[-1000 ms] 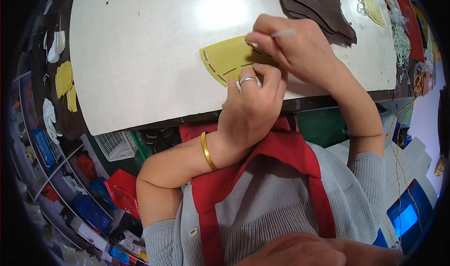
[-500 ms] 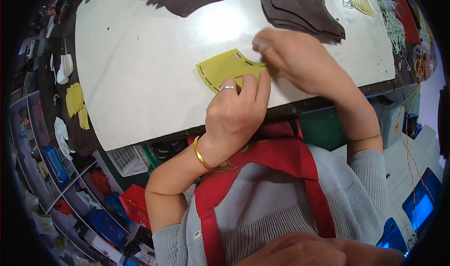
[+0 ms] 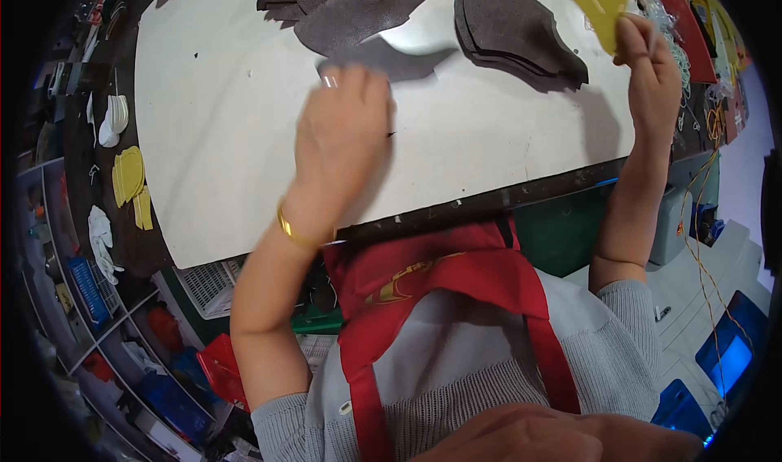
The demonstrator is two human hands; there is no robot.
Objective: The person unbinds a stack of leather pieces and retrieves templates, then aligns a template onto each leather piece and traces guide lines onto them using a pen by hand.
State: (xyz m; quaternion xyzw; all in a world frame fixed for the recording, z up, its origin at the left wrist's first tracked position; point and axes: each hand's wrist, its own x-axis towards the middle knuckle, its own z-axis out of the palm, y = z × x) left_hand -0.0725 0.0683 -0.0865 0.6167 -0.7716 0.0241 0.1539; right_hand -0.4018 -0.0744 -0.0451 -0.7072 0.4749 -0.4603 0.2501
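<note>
My left hand (image 3: 346, 128), with a ring and a gold bangle at the wrist, is over the white work board. Its fingertips are on a dark brown leather piece (image 3: 399, 61), blurred by motion, beside the far pile. At the far right my right hand (image 3: 652, 75) is raised, thumb and fingers closed on a yellow slotted template (image 3: 599, 6). A heap of loose brown leather pieces (image 3: 358, 14) lies at the far middle. Between the hands, farther back, sits a neat stack of brown leather pieces (image 3: 513, 26).
The white board (image 3: 244, 169) covers the dark table. Tangled pale cord (image 3: 676, 22) and a red sheet (image 3: 692, 14) lie along its right side. On the left edge are yellow templates (image 3: 129, 175), a white spool (image 3: 116, 120) and a white glove (image 3: 100, 238). Shelves (image 3: 114, 332) stand lower left.
The yellow template has left the middle of the board, lifted away to the far right in my right hand. My left hand has moved left and away from me, with a brown leather piece.
</note>
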